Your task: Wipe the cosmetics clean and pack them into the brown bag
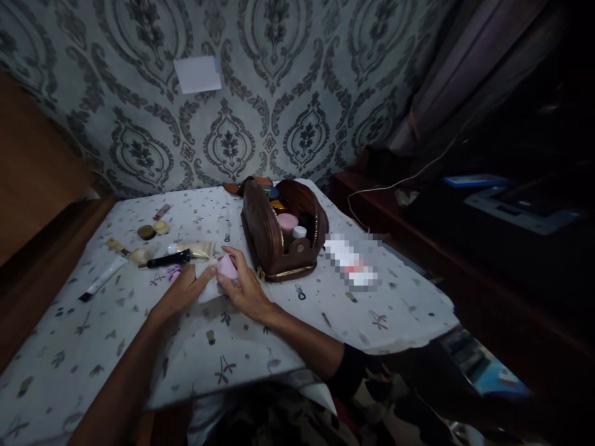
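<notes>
Close together over the table's front half, both my hands work at one spot. My left hand (185, 290) pinches a thin white wipe (209, 292) between thumb and fingers. In my right hand (246, 290) is a small pink piece that looks like a makeup sponge (227, 267), its fingers curled round it. The wipe lies against the sponge's left side; its folds are partly hidden by the hands. Just beyond my left hand are a black tube (168, 259) and a cream-coloured tube (198, 249). Right of my hands stands an unzipped brown makeup bag (260, 226).
Inside the bag are a pink round item (287, 221) and a white-capped bottle (299, 232). Brushes (118, 248), a white tube (103, 279), small pots (145, 232) and a pinkish tube (162, 212) lie left. A blurred-out packet (351, 263) lies right, near the table edge.
</notes>
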Demonstrator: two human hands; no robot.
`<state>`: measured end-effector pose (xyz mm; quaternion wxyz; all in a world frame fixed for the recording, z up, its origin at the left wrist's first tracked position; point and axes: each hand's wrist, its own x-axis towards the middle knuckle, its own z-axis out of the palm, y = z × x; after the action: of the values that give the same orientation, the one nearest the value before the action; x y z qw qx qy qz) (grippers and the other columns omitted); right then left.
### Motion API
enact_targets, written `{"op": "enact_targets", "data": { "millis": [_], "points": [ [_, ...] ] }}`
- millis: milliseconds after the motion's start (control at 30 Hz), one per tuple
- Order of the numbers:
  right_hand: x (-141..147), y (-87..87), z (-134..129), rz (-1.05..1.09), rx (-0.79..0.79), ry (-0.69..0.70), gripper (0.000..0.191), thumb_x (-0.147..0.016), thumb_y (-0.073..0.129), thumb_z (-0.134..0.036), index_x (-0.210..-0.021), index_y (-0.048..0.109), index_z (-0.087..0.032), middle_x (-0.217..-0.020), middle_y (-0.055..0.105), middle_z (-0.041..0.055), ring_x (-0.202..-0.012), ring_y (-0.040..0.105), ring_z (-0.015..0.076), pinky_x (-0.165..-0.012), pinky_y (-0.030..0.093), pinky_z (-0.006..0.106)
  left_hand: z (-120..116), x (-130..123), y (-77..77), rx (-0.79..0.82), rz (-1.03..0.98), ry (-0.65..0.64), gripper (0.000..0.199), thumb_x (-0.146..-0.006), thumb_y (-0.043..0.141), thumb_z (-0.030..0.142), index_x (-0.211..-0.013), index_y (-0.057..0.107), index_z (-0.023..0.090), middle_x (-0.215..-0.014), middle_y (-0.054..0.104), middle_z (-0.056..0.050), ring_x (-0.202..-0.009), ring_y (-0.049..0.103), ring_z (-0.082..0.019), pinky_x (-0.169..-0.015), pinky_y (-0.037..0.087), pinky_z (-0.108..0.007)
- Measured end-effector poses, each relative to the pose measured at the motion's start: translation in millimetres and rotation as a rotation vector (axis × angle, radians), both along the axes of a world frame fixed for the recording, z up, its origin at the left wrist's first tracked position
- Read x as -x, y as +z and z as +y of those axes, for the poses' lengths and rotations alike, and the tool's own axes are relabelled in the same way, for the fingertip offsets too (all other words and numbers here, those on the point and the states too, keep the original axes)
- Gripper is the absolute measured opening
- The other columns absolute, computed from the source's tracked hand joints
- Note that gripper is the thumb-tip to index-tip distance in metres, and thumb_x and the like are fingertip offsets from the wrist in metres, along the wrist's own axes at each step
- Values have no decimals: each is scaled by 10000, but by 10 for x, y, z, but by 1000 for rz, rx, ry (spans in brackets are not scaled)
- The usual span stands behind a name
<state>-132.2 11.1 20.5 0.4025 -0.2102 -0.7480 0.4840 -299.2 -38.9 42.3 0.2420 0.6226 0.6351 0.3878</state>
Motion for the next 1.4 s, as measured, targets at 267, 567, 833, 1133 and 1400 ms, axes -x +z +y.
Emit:
{"op": "enact_targets", "data": {
  "millis": [267,567,833,1133,1400],
  "points": [
    [59,-74,130,134,126,53,299,-930,526,-349,-1192,532,-205,-1048,687,74,-877,661,180,-783,526,331,-3,225,47,321,35,-203,425,-760,651,596,-691,682,178,-589,609,-2,-593,570,-198,-541,440,-260],
    [71,-114,101,143,228,-56,371,-896,584,-473,-1166,585,-218,-1133,647,84,-1058,633,218,-928,517,387,-78,226,72,340,-50,-206,390,-762,701,530,-896,718,164,-818,702,-28,-801,617,-231,-690,473,-268],
    [187,-163,40,351,651,80,543,-814,670,-566,-1234,569,-238,-1204,653,81,-1088,639,226,-928,542,378,-59,-137,-45,-28,-539,284,543,-802,641,600,-1091,671,141,-983,706,-87,-872,638,-224,-769,516,-307],
    [245,-284,35,198,520,41,427,-880,558,-511,-1207,629,-246,-1114,690,56,-996,632,208,-894,512,362,24,-345,-207,-229,-189,293,364,-872,587,509,-1013,610,174,-1019,624,-83,-1028,575,-228,-969,436,-355],
    [252,-236,-74,203,584,209,500,-845,588,-646,-1095,668,-220,-936,677,32,-829,624,174,-849,533,343,58,-243,-117,-195,-532,520,547,-861,538,643,-1150,618,185,-1155,687,-85,-1087,627,-221,-944,468,-313]
  ]
}}
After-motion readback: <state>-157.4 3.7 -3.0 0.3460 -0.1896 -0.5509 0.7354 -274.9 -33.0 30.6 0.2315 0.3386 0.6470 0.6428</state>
